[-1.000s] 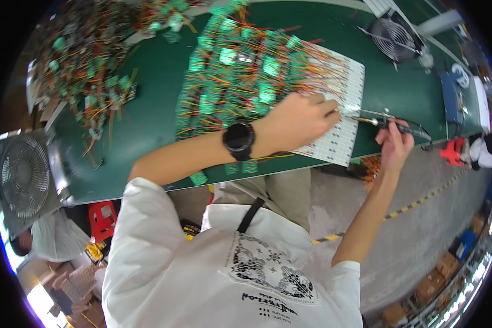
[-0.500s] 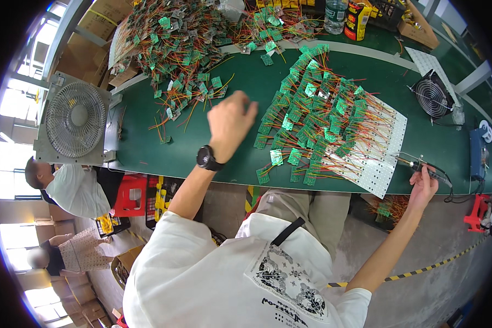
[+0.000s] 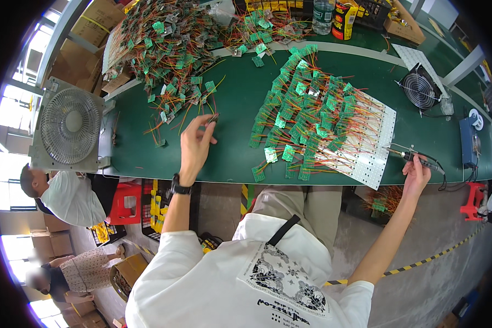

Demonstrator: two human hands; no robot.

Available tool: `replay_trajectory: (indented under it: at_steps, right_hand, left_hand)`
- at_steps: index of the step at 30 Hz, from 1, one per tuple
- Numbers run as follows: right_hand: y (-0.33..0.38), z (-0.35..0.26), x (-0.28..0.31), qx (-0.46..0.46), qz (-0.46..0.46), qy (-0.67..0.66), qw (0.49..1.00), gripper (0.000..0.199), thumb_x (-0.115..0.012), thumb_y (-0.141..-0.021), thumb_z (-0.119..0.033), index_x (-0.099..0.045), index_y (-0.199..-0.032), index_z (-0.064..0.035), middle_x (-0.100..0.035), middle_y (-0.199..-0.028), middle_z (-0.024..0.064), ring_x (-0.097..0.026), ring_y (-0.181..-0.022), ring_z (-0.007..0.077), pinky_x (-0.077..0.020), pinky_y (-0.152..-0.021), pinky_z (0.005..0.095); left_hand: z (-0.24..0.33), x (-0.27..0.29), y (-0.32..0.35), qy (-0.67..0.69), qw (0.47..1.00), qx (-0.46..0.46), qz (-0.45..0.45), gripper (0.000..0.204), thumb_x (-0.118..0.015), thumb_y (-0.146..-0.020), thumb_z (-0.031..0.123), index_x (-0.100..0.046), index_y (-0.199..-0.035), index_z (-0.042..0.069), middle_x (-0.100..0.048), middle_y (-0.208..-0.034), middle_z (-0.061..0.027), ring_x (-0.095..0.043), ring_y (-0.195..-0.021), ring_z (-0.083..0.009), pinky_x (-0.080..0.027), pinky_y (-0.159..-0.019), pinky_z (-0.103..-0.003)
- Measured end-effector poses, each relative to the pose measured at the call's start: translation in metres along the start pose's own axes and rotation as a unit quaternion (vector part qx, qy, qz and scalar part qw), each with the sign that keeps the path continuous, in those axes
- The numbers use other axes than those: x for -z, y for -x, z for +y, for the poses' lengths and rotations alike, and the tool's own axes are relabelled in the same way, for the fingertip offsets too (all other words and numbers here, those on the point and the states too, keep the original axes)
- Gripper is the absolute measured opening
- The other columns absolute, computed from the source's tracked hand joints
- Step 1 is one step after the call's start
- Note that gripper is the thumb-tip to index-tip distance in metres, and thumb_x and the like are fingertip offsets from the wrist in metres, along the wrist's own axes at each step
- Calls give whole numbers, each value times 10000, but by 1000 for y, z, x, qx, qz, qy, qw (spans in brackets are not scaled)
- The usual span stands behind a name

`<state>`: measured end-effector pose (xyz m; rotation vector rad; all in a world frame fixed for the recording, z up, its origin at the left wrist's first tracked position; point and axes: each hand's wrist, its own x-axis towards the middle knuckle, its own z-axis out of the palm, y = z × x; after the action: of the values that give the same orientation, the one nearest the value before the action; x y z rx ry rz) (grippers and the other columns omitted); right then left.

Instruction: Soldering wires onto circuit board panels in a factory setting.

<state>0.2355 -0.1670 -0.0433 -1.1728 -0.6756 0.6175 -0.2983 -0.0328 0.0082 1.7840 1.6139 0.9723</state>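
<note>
My left hand [image 3: 195, 146] is over the left half of the table, thumb and fingers pinched on a small circuit board [image 3: 214, 118] seen nearly edge-on. Just beyond it, loose boards with red and yellow wires trail from a large heap [image 3: 172, 46]. In my right hand [image 3: 417, 174] is a soldering iron [image 3: 413, 157], held by its dark handle, its tip pointing left. That tip is close to the right edge of a white perforated plate [image 3: 378, 139]. Overlapping rows of wired green circuit boards [image 3: 306, 117] lie on and left of the plate.
A grey box fan [image 3: 68, 127] stands at the table's left end. Toward the right are a small black fan [image 3: 419, 90] and a blue unit with a solder reel [image 3: 468, 141]. A water bottle [image 3: 323, 16] and a yellow-red can [image 3: 344, 21] stand at the back. Two people are at left.
My left hand has moved left and nearer to me, and its fingers now pinch a small circuit board. My right hand keeps the soldering iron beside the plate. The view has shifted slightly.
</note>
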Motion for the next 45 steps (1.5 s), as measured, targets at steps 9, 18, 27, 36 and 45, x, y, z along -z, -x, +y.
replay_trajectory:
  at_steps: [9, 18, 27, 36, 45]
  right_hand:
    - [1, -4, -9, -1, 13, 0, 1000, 227, -612, -879, -95, -622, -1030, 74, -594, -663, 88, -509, -504, 140, -389, -464, 249]
    - [-1, -2, -2, -3, 21, 6, 1000, 224, -612, -883, -97, -623, -1027, 74, -598, -677, 90, -513, -512, 136, -394, -469, 245]
    - [2, -5, -6, -13, 11, -6, 1000, 205, -609, -880, -91, -620, -1008, 69, -601, -675, 91, -525, -497, 143, -386, -458, 242]
    - [-2, -2, -3, -21, 13, -14, 1000, 197, -626, -869, -97, -625, -994, 56, -612, -673, 97, -535, -492, 150, -389, -453, 248]
    - [-1, -5, -3, -20, 13, 2, 1000, 199, -631, -867, -101, -621, -986, 57, -612, -651, 104, -542, -484, 149, -384, -444, 245]
  left_hand:
    - [-15, 6, 35, 229, 963, 53, -135, 260, -527, -941, 80, -521, -1170, -44, -600, -1095, -125, -679, -798, -188, -551, -647, -269]
    - [8, -8, 13, 141, 974, 88, -153, 302, -513, -918, 41, -504, -1204, -55, -632, -986, -111, -683, -726, -185, -554, -629, -251]
    - [55, -20, 17, 227, 949, 68, -210, 330, -499, -940, 42, -458, -1252, -58, -521, -996, -48, -685, -755, -179, -542, -623, -228]
    - [117, -119, -5, 259, 877, -62, -399, 196, -549, -944, 76, -605, -1059, -72, -639, -1001, -87, -675, -813, -158, -520, -713, -245]
    - [153, -182, -9, 209, 865, -155, -430, 210, -550, -939, 128, -651, -926, -55, -683, -741, -93, -672, -721, -118, -510, -619, -274]
